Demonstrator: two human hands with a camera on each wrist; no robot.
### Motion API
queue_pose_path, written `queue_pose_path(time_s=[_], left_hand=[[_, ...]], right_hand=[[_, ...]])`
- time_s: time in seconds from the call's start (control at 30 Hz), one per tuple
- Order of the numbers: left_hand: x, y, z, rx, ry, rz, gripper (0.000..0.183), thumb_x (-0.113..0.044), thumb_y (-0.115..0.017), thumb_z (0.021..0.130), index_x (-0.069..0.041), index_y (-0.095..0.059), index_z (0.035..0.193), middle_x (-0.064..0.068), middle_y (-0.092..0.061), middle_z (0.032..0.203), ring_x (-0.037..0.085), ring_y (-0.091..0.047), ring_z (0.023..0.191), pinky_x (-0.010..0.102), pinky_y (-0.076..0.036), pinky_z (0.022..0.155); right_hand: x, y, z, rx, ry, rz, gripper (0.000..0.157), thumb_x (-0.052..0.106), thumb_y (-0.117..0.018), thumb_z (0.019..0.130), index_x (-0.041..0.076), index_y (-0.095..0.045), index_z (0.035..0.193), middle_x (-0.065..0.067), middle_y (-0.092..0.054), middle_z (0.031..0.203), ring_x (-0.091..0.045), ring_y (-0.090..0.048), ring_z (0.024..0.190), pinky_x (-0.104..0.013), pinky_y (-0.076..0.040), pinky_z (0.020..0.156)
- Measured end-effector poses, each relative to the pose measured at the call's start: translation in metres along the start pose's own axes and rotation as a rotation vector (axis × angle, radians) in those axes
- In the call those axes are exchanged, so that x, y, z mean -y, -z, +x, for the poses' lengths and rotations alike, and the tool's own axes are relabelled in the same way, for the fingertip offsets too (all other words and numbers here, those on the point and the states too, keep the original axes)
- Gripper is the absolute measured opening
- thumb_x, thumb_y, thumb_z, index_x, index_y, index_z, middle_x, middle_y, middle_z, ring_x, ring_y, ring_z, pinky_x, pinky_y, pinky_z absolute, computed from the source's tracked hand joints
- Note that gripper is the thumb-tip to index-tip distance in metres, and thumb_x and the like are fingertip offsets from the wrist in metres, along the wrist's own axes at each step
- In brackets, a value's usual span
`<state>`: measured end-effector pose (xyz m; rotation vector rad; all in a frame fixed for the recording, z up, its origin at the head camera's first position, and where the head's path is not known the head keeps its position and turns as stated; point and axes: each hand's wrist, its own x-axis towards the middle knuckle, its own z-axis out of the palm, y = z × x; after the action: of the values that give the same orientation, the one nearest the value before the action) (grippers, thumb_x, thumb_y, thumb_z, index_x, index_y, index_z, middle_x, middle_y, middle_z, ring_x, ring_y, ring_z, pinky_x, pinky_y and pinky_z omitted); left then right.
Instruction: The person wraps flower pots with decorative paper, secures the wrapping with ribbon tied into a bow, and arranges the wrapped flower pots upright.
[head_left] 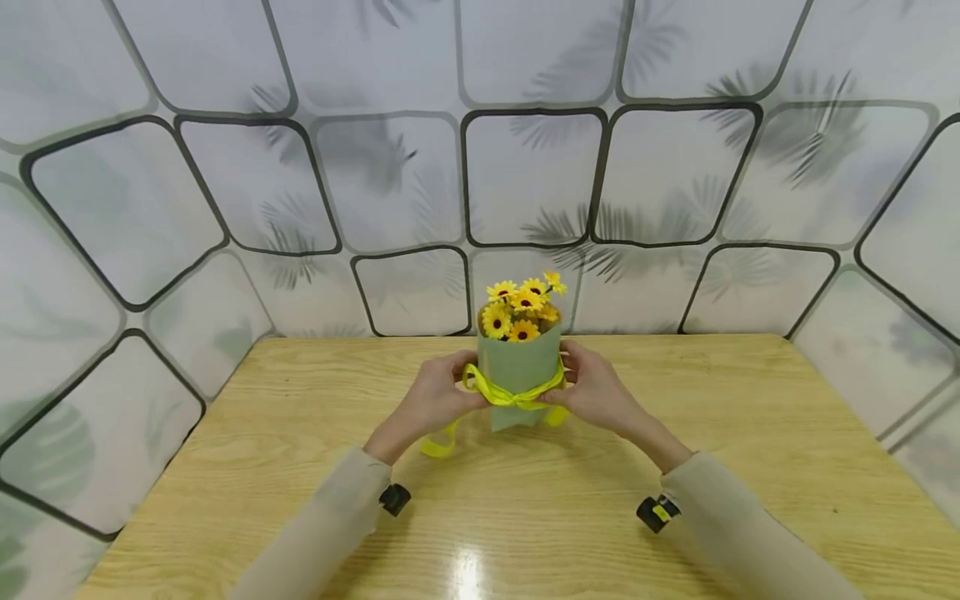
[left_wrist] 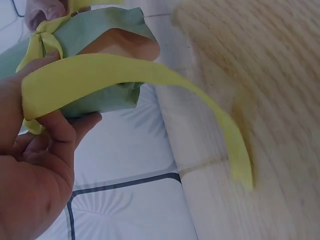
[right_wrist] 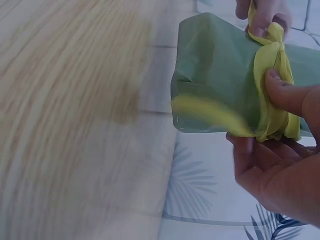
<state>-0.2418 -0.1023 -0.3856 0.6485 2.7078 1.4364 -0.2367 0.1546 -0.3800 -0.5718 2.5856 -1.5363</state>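
Observation:
A small bouquet of yellow sunflowers (head_left: 525,302) stands over the table in pale green wrapping paper (head_left: 517,364). Around its middle runs a yellow ribbon (head_left: 517,400), knotted at the front. My left hand (head_left: 437,392) pinches the ribbon at the left side of the wrap, its fingers curled. One long ribbon tail (left_wrist: 125,67) drapes over that hand and curves down towards the table. On the other side, my right hand (right_wrist: 280,165) holds the ribbon with the thumb in front and curled fingers behind. A second tail (right_wrist: 215,112) looks blurred in the right wrist view.
The bouquet is near the middle of a light wooden table (head_left: 315,400). Behind the table and along both sides hangs a pale curtain (head_left: 405,183) with dark rounded frames and leaf prints. Dark wrist devices (head_left: 395,499) sit at both sleeves.

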Motion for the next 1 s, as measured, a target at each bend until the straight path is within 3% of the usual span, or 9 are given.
queue_pose_path(time_s=[0.27, 0.5, 0.73, 1.0], left_hand=[[0.006, -0.004, 0.001, 0.032, 0.009, 0.095, 0.057, -0.016, -0.085, 0.085, -0.005, -0.062, 0.136, 0.01, -0.071, 0.125, 0.022, -0.069, 0.106, 0.036, -0.06, 0.087], [0.01, -0.007, 0.0, 0.046, 0.048, 0.145, 0.062, -0.016, -0.087, 0.081, -0.003, -0.061, 0.135, 0.011, -0.071, 0.124, 0.023, -0.067, 0.111, 0.039, -0.057, 0.095], [0.012, -0.012, -0.003, 0.068, 0.01, 0.21, 0.062, -0.017, -0.089, 0.078, -0.001, -0.062, 0.131, 0.012, -0.072, 0.122, 0.025, -0.069, 0.11, 0.041, -0.057, 0.096], [0.013, -0.015, -0.005, 0.096, 0.008, 0.24, 0.06, -0.019, -0.087, 0.082, 0.001, -0.059, 0.131, 0.016, -0.071, 0.123, 0.026, -0.069, 0.11, 0.041, -0.058, 0.095]], right_hand=[[-0.013, -0.006, 0.004, 0.016, -0.013, 0.002, 0.068, -0.002, -0.079, 0.087, -0.002, -0.045, 0.146, -0.028, -0.057, 0.142, -0.044, -0.064, 0.123, -0.042, -0.061, 0.09], [-0.014, -0.009, 0.004, 0.004, -0.024, -0.068, 0.068, -0.002, -0.082, 0.082, -0.001, -0.048, 0.142, -0.025, -0.056, 0.142, -0.044, -0.06, 0.127, -0.045, -0.059, 0.096], [-0.016, -0.012, 0.001, 0.03, -0.089, -0.079, 0.077, -0.001, -0.085, 0.08, 0.0, -0.043, 0.145, -0.026, -0.052, 0.144, -0.048, -0.061, 0.125, -0.047, -0.058, 0.097], [-0.024, -0.014, 0.001, 0.046, -0.096, -0.114, 0.073, -0.001, -0.086, 0.078, -0.001, -0.047, 0.141, -0.024, -0.055, 0.139, -0.046, -0.064, 0.121, -0.047, -0.059, 0.095]])
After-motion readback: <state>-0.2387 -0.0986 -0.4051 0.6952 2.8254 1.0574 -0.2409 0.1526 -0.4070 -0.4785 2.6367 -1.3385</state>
